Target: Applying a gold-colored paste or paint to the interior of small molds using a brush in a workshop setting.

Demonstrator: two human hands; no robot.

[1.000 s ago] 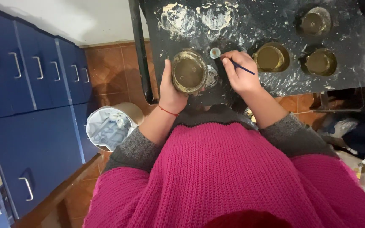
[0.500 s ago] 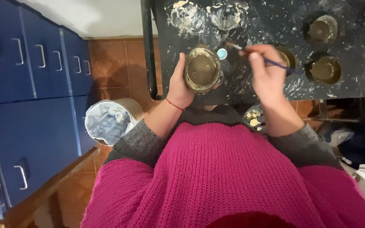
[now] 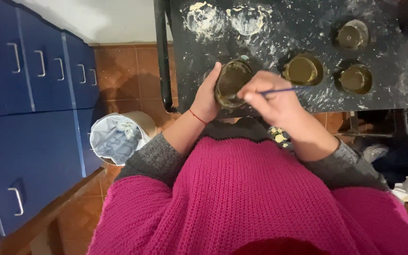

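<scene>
1. Jar (image 3: 231, 81), round and glass with a gold-olive inside, sits at the near edge of the black speckled table (image 3: 270, 28), dead centre of my view, about 12 o'clock from my chest.
2. Left hand (image 3: 208, 97) is wrapped around the jar's left side, fingers curled on its wall, thumb side up; firm hold, not spread. It wears a red thread at the wrist.
3. Right hand (image 3: 272, 101) is pinched shut on a thin blue brush (image 3: 279, 90), fingertips together at the near end of the handle.
4. Key relation: the brush's long axis runs roughly 9-to-3 o'clock, handle out toward 3, tip end pointing to 9 and into the jar mouth. The tip itself is hidden by my fingers and the rim, so I can't tell whether it touches the glass.
5. Jar mouth faces up at me, slightly tilted; it lies at 10 o'clock from the right hand, touching the left. The left hand is the nearer one.
6. Other jars (image 3: 303, 70) stand at 1 to 2 o'clock, well apart from both hands.
7. White bin (image 3: 116, 137) is on the tiled floor at 8 o'clock, beside blue cabinets (image 3: 29, 108).
</scene>
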